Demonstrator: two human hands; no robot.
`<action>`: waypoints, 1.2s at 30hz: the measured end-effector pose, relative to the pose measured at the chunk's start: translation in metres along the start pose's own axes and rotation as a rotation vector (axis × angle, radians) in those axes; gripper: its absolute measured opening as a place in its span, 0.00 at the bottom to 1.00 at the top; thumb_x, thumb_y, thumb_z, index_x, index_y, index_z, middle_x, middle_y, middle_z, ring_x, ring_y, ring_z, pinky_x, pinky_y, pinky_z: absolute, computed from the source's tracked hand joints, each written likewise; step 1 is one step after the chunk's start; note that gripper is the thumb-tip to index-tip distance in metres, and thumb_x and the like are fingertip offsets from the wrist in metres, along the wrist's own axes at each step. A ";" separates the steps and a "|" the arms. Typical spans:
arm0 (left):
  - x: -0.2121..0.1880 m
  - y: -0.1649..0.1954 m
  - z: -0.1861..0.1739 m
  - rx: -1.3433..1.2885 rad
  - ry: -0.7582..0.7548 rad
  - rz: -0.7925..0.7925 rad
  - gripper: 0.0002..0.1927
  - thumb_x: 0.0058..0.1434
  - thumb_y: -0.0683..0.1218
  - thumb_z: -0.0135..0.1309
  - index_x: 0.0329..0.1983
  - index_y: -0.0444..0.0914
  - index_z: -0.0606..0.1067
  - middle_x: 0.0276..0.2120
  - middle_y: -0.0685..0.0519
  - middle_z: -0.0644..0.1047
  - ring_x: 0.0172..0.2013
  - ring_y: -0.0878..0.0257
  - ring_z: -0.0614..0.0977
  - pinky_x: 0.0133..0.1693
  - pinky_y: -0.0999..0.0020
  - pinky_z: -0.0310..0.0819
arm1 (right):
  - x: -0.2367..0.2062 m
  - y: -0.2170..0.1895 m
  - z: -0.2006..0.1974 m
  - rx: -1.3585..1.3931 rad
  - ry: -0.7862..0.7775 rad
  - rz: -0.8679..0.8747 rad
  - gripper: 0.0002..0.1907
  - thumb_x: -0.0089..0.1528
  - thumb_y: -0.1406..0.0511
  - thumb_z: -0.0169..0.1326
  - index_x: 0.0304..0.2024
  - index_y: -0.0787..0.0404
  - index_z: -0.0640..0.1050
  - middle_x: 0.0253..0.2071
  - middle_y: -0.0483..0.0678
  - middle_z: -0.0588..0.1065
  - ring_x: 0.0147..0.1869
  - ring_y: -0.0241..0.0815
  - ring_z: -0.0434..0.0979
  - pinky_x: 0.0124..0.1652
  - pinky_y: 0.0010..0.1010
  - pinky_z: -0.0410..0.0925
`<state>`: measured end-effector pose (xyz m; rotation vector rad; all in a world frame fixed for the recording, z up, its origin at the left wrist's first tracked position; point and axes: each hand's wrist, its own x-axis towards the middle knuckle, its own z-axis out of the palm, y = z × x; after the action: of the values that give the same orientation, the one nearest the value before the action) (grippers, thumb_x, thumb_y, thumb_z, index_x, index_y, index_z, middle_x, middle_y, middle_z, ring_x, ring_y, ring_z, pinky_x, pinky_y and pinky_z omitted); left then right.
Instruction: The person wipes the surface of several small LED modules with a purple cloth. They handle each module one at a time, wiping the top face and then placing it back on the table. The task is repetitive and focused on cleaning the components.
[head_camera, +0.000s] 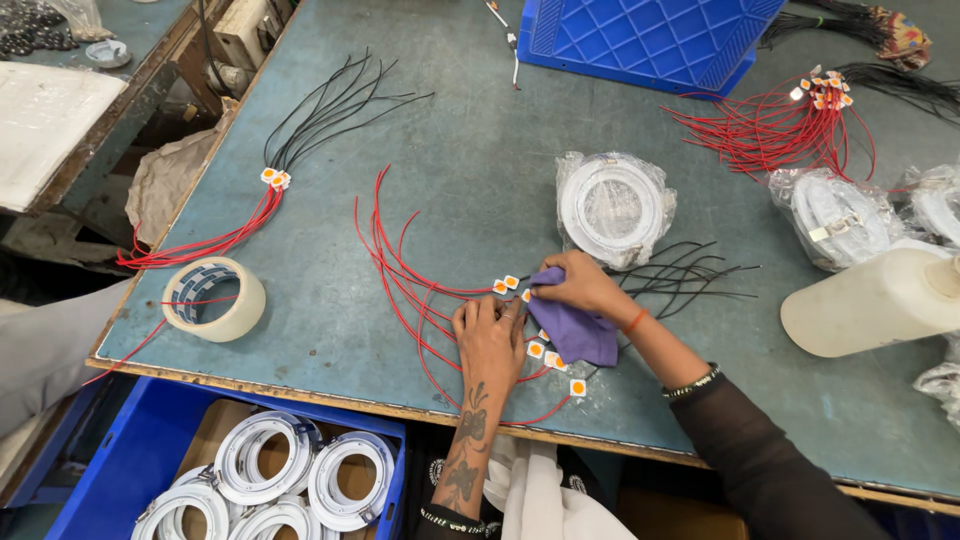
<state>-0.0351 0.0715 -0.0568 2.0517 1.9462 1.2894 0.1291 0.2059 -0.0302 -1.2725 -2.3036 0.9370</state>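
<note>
Even, bright overhead light fell across the grey-green worktable (470, 150), with only soft, short shadows. Mild glare showed on the clear plastic-wrapped white ring (612, 205). The frame was sharp, though edges bowed with wide-angle distortion.

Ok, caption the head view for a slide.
Right hand wipes small square chips on red wires with purple cloth; left hand steadies them.

Purple cloth (572, 325): crumpled, on the table's near edge. Small square LED chips (506, 285): white, orange-centred, red and black leads attached, lying flat around the cloth.
</note>
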 end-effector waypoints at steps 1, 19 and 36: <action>0.001 0.001 0.000 -0.007 0.000 -0.008 0.15 0.57 0.43 0.61 0.48 0.39 0.82 0.36 0.51 0.73 0.43 0.54 0.74 0.56 0.50 0.61 | -0.003 0.004 0.000 0.032 -0.014 0.032 0.13 0.51 0.62 0.66 0.31 0.65 0.81 0.23 0.47 0.75 0.28 0.32 0.71 0.32 0.29 0.68; -0.002 0.009 -0.005 0.003 -0.064 -0.014 0.17 0.55 0.41 0.60 0.49 0.40 0.83 0.35 0.52 0.72 0.42 0.54 0.73 0.57 0.50 0.61 | -0.012 0.009 0.002 0.142 -0.013 0.205 0.10 0.48 0.65 0.64 0.28 0.65 0.81 0.19 0.43 0.73 0.26 0.28 0.68 0.28 0.28 0.67; -0.001 0.007 0.008 0.115 -0.010 0.050 0.18 0.57 0.41 0.57 0.51 0.39 0.82 0.34 0.52 0.71 0.41 0.54 0.72 0.56 0.51 0.63 | -0.006 0.002 -0.003 -0.019 0.001 0.050 0.17 0.48 0.61 0.65 0.36 0.65 0.83 0.26 0.53 0.79 0.30 0.38 0.78 0.36 0.33 0.71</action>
<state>-0.0252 0.0727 -0.0589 2.1678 2.0222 1.2008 0.1354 0.2024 -0.0288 -1.3432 -2.2954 0.9323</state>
